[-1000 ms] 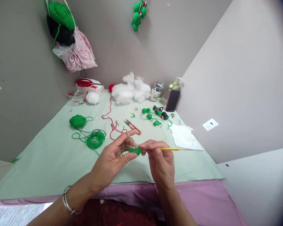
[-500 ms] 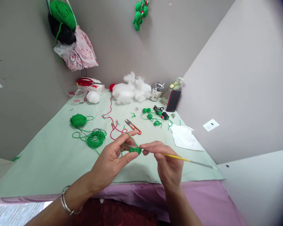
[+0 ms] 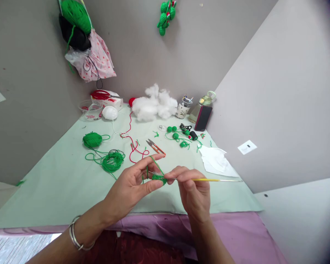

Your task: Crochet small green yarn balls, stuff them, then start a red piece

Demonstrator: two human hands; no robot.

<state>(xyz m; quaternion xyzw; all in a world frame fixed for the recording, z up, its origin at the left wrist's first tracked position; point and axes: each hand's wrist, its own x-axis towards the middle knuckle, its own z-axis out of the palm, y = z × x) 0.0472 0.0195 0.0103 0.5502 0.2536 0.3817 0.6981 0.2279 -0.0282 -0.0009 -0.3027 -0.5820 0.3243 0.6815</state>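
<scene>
Between thumb and fingers, my left hand [image 3: 129, 183] pinches a small green crochet piece [image 3: 158, 178] with a bit of white stuffing at its top. Green yarn [image 3: 156, 164] runs from the piece up over my raised left index finger. My right hand [image 3: 194, 190] grips a crochet hook [image 3: 206, 180] with a yellow handle and metal ends. The hook lies nearly level, its left end at the crochet piece; my fingers partly cover that end. Just beyond my left fingertips lie orange-handled thread snips [image 3: 156, 147].
Green yarn balls and loops [image 3: 112, 161] lie at left, with red yarn [image 3: 132, 141] mid-table. White stuffing [image 3: 154, 104], a pen cup [image 3: 183, 107], a bottle [image 3: 199, 106] and a phone [image 3: 203, 118] stand behind. Small green balls [image 3: 175, 135] and white paper [image 3: 217, 160] are at right.
The crochet hook has swung from a downward slant to nearly level, its far end rising. My right hand has shifted slightly left. My left hand still holds the crochet piece.
</scene>
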